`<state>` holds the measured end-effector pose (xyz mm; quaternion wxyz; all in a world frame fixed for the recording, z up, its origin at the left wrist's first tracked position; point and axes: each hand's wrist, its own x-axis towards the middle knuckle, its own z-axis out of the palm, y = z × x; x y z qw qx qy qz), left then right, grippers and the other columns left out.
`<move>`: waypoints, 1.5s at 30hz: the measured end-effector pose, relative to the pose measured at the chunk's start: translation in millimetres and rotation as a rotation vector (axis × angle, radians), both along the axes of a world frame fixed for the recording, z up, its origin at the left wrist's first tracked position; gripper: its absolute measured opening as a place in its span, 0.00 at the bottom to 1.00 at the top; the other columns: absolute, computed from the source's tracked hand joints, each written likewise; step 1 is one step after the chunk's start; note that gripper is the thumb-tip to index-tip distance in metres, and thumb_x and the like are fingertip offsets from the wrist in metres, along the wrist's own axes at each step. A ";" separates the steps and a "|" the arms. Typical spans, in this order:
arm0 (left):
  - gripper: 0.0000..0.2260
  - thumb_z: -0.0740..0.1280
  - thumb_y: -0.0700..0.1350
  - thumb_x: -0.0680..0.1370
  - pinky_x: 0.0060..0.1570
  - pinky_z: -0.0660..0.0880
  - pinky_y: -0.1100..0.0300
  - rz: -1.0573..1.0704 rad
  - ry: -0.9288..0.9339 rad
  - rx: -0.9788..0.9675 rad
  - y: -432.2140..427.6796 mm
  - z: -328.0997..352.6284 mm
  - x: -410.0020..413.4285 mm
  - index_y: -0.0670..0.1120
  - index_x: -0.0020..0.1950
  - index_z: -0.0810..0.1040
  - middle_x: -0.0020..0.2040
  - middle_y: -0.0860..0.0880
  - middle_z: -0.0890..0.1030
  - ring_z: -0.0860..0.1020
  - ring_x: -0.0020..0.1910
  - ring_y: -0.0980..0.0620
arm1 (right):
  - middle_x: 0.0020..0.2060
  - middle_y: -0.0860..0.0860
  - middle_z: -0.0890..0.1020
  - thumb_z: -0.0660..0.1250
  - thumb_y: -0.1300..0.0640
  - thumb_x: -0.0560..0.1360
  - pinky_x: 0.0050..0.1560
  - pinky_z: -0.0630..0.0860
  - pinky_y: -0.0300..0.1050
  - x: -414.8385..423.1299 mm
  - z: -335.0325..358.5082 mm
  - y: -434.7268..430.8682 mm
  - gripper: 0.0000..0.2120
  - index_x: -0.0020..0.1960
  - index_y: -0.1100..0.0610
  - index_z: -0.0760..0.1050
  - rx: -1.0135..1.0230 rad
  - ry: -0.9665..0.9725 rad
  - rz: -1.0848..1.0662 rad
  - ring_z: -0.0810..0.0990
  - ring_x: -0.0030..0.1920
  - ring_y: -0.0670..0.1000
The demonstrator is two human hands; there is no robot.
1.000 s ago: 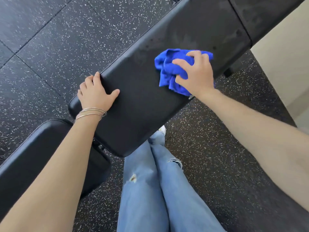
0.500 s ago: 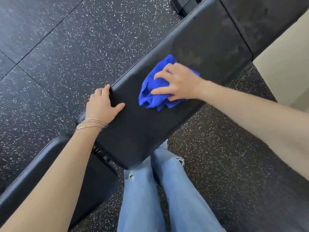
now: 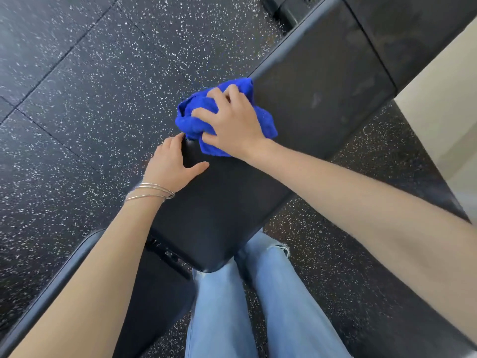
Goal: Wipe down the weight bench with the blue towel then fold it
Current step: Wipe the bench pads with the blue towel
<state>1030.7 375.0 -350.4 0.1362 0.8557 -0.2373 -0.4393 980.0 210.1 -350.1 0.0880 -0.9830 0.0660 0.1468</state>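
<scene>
We look down from head height at a black padded weight bench [image 3: 322, 94] that runs from 6 o'clock, by our knees, up toward 1 o'clock. The blue towel [image 3: 189, 122] lies bunched in a loose wad on the pad's far long edge, just above the middle of the view.

Our right hand [image 3: 232, 122] comes in from 4 o'clock and sits on top of the wad. Its fingers are bent and dig into the cloth, clutching it while pressing it down against the vinyl. Our left hand [image 3: 170, 166] sits just beside the towel at its 7 o'clock. Its fingers hook over the same far edge and its thumb lies across the top of the pad, so it grips the bench to steady it. Thin silver bangles [image 3: 152, 192] circle that wrist.

We judge that the wiping step is in hand and the towel is not yet folded. Faint smudges show on the pad toward 1 o'clock, so the next move likely calls for firm, flat strokes in that direction. After that the cloth needs opening out before any fold.

Around us are black rubber flooring [image 3: 90, 86] flecked with white, light ripped jeans [image 3: 284, 306] at 6 o'clock, and a second dark pad [image 3: 154, 301] at 7 o'clock. We can read no brand, label or writing anywhere.
</scene>
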 end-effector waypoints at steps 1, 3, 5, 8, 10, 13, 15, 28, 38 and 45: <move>0.36 0.71 0.55 0.72 0.68 0.64 0.46 0.002 0.004 -0.004 1.2 0.3 1.0 0.41 0.73 0.61 0.69 0.40 0.68 0.66 0.69 0.41 | 0.61 0.59 0.74 0.56 0.50 0.73 0.49 0.70 0.52 1.5 1.7 -8.0 0.19 0.61 0.51 0.74 0.006 0.008 0.076 0.72 0.53 0.59; 0.37 0.71 0.54 0.72 0.70 0.63 0.46 0.006 0.009 0.001 2.9 1.6 1.8 0.40 0.74 0.60 0.70 0.40 0.68 0.66 0.69 0.41 | 0.61 0.60 0.74 0.56 0.49 0.72 0.49 0.70 0.52 2.9 3.2 -36.3 0.19 0.61 0.49 0.73 -0.031 0.043 0.181 0.71 0.55 0.59; 0.38 0.71 0.55 0.72 0.70 0.62 0.46 -0.007 0.005 0.006 3.2 2.6 2.1 0.40 0.74 0.60 0.70 0.39 0.67 0.66 0.69 0.41 | 0.63 0.58 0.72 0.55 0.48 0.71 0.50 0.69 0.53 0.2 4.1 -73.9 0.20 0.62 0.47 0.72 -0.099 0.052 0.064 0.70 0.58 0.60; 0.38 0.70 0.56 0.72 0.70 0.62 0.46 -0.016 0.000 0.022 1.7 3.5 2.4 0.40 0.75 0.59 0.71 0.40 0.66 0.65 0.70 0.40 | 0.64 0.56 0.70 0.57 0.48 0.72 0.52 0.70 0.54 -16.5 6.1 -121.0 0.20 0.62 0.45 0.71 -0.208 -0.014 -0.433 0.69 0.59 0.60; 0.39 0.70 0.57 0.72 0.70 0.62 0.46 -0.023 -0.003 0.023 -1.4 3.2 1.6 0.40 0.75 0.58 0.72 0.40 0.64 0.64 0.71 0.40 | 0.65 0.55 0.69 0.57 0.48 0.74 0.53 0.70 0.52 -27.6 4.1 -131.0 0.19 0.65 0.45 0.69 -0.252 -0.023 -0.733 0.68 0.59 0.60; 0.40 0.70 0.57 0.72 0.70 0.61 0.45 -0.040 -0.003 0.015 -7.2 1.3 0.8 0.40 0.75 0.56 0.73 0.40 0.63 0.63 0.71 0.40 | 0.65 0.54 0.68 0.57 0.49 0.75 0.51 0.67 0.50 -26.5 -0.6 -104.1 0.19 0.65 0.46 0.69 -0.276 -0.061 -0.877 0.68 0.58 0.59; 0.41 0.70 0.57 0.72 0.71 0.61 0.45 -0.046 -0.006 0.010 -11.7 -0.2 0.1 0.39 0.75 0.55 0.73 0.39 0.63 0.63 0.72 0.40 | 0.63 0.55 0.71 0.58 0.50 0.73 0.48 0.66 0.52 -27.9 -4.0 -66.8 0.18 0.63 0.47 0.71 -0.251 -0.093 -0.808 0.69 0.56 0.60; 0.43 0.70 0.57 0.72 0.69 0.62 0.42 -0.157 -0.102 -0.032 -58.2 4.9 -4.7 0.40 0.77 0.50 0.74 0.40 0.60 0.62 0.71 0.38 | 0.59 0.57 0.76 0.64 0.54 0.69 0.43 0.75 0.50 -100.2 5.7 -136.6 0.19 0.60 0.49 0.77 -0.117 -0.175 -0.489 0.74 0.49 0.63; 0.41 0.67 0.57 0.74 0.68 0.60 0.41 -0.157 -0.152 -0.060 -96.0 1.8 -10.6 0.43 0.77 0.50 0.75 0.41 0.58 0.60 0.72 0.38 | 0.53 0.59 0.80 0.69 0.54 0.62 0.43 0.74 0.50 -138.3 1.5 -36.8 0.16 0.50 0.52 0.81 -0.015 -0.309 -0.455 0.74 0.43 0.61; 0.39 0.67 0.57 0.74 0.69 0.59 0.41 -0.175 -0.177 -0.032 -102.3 2.2 -13.7 0.44 0.77 0.50 0.75 0.40 0.58 0.59 0.72 0.37 | 0.46 0.54 0.84 0.70 0.61 0.65 0.34 0.74 0.48 -172.9 1.5 -95.7 0.08 0.40 0.49 0.79 -0.067 -0.361 0.134 0.77 0.35 0.58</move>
